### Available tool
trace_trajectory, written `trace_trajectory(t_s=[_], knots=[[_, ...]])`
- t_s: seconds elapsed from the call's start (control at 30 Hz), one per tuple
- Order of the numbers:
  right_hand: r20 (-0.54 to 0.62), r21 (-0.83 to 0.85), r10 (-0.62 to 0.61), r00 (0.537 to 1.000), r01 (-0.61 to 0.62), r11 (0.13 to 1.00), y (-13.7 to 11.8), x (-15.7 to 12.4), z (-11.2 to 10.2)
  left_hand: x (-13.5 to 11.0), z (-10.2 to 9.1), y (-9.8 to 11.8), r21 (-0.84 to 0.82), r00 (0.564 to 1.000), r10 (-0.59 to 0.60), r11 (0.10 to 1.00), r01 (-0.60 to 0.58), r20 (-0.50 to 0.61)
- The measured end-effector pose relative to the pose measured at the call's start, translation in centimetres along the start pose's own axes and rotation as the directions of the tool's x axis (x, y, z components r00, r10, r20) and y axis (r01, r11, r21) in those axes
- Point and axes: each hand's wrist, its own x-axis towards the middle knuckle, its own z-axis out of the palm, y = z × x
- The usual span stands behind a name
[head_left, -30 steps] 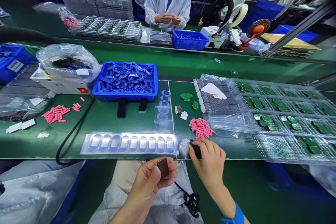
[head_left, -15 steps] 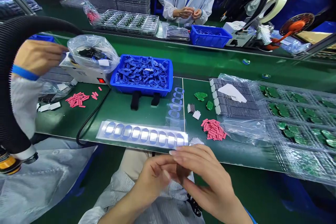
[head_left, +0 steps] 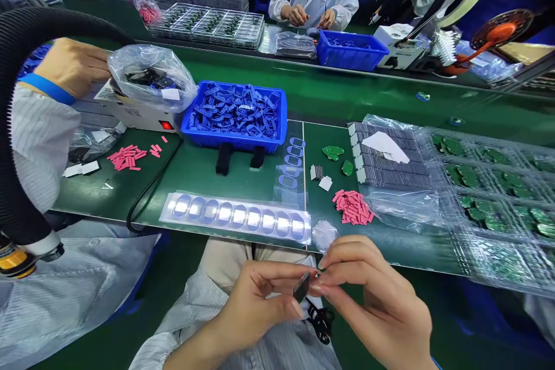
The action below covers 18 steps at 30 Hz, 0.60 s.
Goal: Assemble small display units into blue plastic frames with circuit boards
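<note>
Over my lap, just off the bench edge, my left hand (head_left: 260, 303) grips a small dark flat piece (head_left: 302, 288) between thumb and fingers. The piece is tilted, seen nearly edge-on, and its kind cannot be made out. My right hand (head_left: 375, 295) has thumb and fingers pinched together at the right end of that piece. Whatever lies in this pinch is too small and covered to name. Directly beyond my hands lie a strip of oval clear stickers (head_left: 238, 217) and a small round translucent sheet (head_left: 324, 235).
A blue bin (head_left: 234, 140) of blue plastic parts stands mid-bench. To the right are pink strips (head_left: 353, 207), green boards (head_left: 333, 152), grey flat pieces in rows (head_left: 392, 170) and clear trays (head_left: 498, 254). A co-worker's arm (head_left: 41, 139) and a black hose (head_left: 13, 98) are at left.
My hands have drawn slightly apart, the right one moving right, and the dark piece now shows clearly between them. The co-worker's hand at left has shifted right and up.
</note>
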Motion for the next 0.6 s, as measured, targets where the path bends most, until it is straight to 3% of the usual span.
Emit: trace_trajectory(t_s=[0.13, 0.6], knots=[[0.011, -0.069, -0.039, 0.999, 0.04, 0.997, -0.23, 0.38, -0.14, -0.11, 0.18, 0.74, 0.157, 1.0, 0.004, 0.988, -0.007, 0.015], [-0.012, -0.028, -0.03, 0.999, 0.03, 0.999, 0.34, -0.02, -0.16, -0.22, 0.62, 1.0, 0.256, 1.0, 0.026, 0.966, -0.028, 0.012]])
